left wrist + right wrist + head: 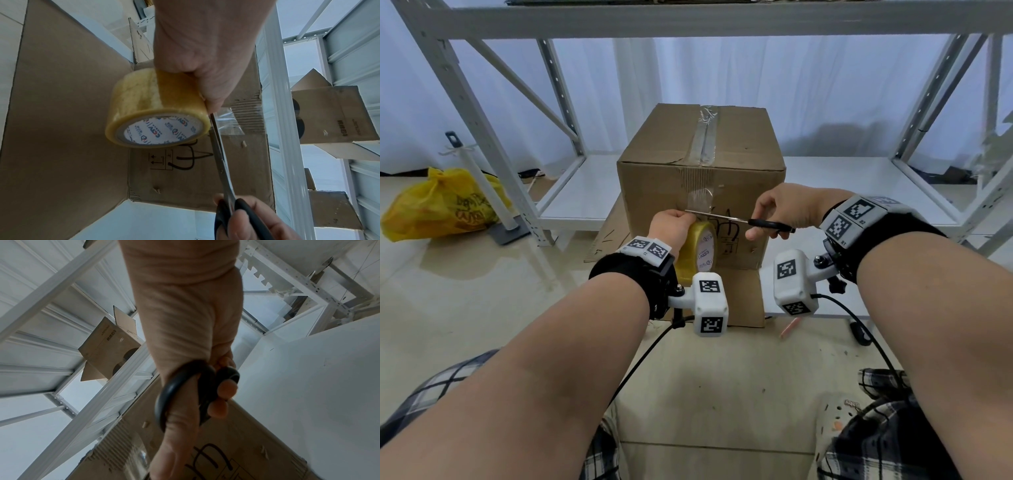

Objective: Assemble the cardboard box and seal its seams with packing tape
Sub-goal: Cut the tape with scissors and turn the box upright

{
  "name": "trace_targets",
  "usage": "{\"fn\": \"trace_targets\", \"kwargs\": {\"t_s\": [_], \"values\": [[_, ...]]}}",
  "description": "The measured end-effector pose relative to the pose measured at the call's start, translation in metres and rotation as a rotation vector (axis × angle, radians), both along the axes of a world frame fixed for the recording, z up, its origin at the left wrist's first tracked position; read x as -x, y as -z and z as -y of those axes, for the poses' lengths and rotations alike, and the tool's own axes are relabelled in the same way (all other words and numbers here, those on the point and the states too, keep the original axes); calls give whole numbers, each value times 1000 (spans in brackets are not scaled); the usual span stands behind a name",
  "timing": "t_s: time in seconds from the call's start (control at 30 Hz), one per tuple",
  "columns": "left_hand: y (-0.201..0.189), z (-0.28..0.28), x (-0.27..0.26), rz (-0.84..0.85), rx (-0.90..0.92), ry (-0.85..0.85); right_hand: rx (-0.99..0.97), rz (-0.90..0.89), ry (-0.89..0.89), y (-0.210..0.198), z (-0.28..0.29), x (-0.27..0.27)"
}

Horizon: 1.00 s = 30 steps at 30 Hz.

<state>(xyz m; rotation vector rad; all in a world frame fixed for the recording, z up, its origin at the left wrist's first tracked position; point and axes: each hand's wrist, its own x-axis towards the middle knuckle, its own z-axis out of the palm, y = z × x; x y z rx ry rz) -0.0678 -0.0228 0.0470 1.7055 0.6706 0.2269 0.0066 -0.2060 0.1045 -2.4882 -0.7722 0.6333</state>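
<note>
A closed brown cardboard box [743, 144] stands on the low white shelf, clear tape along its top seam and down the front face. My left hand [671, 228] grips a yellowish roll of packing tape [697, 253] against the box front; a short strip of tape [700, 200] runs from the roll up the face. My right hand [779, 212] holds black-handled scissors [770, 224], fingers through the loops. The blades lie across the strip just above the roll [156, 107]. In the left wrist view the scissors [221, 155] sit closed at the tape edge.
A white metal shelving frame [493, 144] surrounds the box. A yellow plastic bag [441, 205] lies on the tiled floor at left beside a white pole. A flat cardboard sheet [743, 294] lies under the box. Other cardboard boxes [333, 113] sit on upper shelves.
</note>
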Motion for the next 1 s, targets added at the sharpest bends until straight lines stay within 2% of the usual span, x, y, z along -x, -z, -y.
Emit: {"fn": "trace_targets", "kwargs": {"t_s": [0.33,0.6,0.7,0.8,1.0], "values": [[1,-3,0,-29,-44,26,-19,8,-20,0,0,-1],[10,-8,8,-149,-165,148,179,-51,13,8,3,4],[9,-2,8,-212,-184,265,241,-114,92,7,30,6],[6,18,5,-190,-161,420,334,-146,139,17,66,6],[8,89,-24,-141,-199,746,425,57,417,40,143,-7]]}}
